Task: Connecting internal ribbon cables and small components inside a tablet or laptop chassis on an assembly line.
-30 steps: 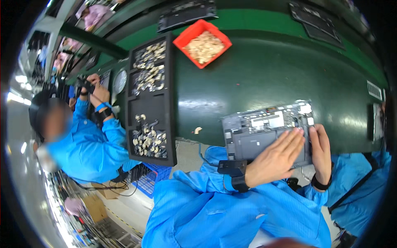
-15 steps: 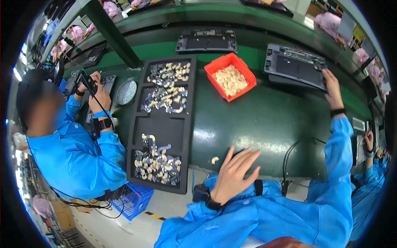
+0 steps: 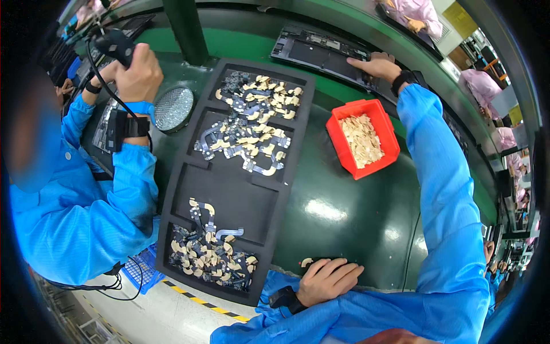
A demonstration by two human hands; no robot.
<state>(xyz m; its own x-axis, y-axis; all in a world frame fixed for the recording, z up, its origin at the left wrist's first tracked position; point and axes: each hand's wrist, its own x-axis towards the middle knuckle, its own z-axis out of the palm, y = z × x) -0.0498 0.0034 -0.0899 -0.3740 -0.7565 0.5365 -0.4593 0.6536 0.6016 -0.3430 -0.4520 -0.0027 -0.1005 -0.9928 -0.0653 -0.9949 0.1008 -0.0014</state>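
Note:
My left hand (image 3: pixel 330 281) lies palm down at the front edge of the green table, fingers stretched out and holding nothing visible. Just beyond its fingertips is a small cream, curved piece (image 3: pixel 307 262). At the back, my right hand (image 3: pixel 378 66) grips the right end of an opened laptop base (image 3: pixel 326 54), thumb over its top; the other fingers are partly hidden. Between my arms stands a red bin (image 3: pixel 392 140) filled with flat cream pieces (image 3: pixel 361 140). To the left, a black compartment tray (image 3: pixel 229 186) holds heaps of flex cables with cream tabs (image 3: pixel 260 100).
On the left, a co-worker's hand (image 3: pixel 140 74) holds a black corded tool (image 3: pixel 114 46) near a round dish (image 3: pixel 173 109). A green post (image 3: pixel 186 31) rises behind the tray. Another dark laptop base (image 3: pixel 455 129) shows behind my right forearm. A blue crate (image 3: pixel 140 272) is below.
My right hand has left the right-hand laptop base and now grips the one at the back centre. My left hand has come down onto the table's front edge. The whole view has shifted.

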